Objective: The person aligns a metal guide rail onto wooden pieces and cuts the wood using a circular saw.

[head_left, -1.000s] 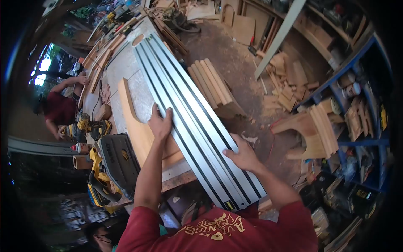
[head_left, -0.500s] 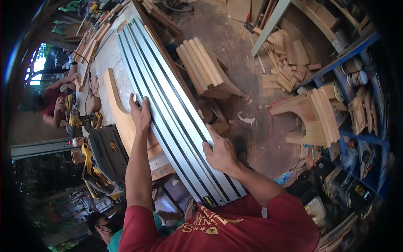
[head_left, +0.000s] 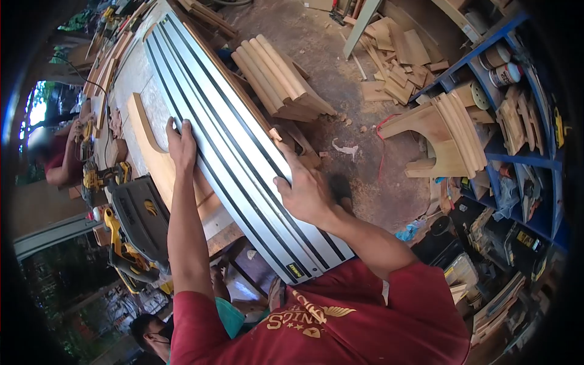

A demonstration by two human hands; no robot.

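A long silver guide rail with black strips (head_left: 228, 134) lies diagonally from the far bench end to my waist. On its left edge my left hand (head_left: 181, 149) is closed, thumb along the rail's side. My right hand (head_left: 307, 191) grips the opposite edge nearer my body, its thumb on top and fingers partly hidden by the edge. Beside my left hand is a wooden piece with a curved cutout (head_left: 142, 125), partly covered by the rail. The rail's near end, with a yellow-black label, reaches my red shirt.
The workbench (head_left: 139, 70) carries a yellow-black drill (head_left: 94, 179). A dark tool case (head_left: 141, 207) is at its left. Slatted wooden pieces (head_left: 271, 73) and a wooden stool-like piece (head_left: 447, 137) stand right, near blue shelves (head_left: 538, 170). Two other people are at the left and below.
The camera view has shifted, so the bench and floor items appear farther left and up. Both hands stay on the guide rail with much the same grip.
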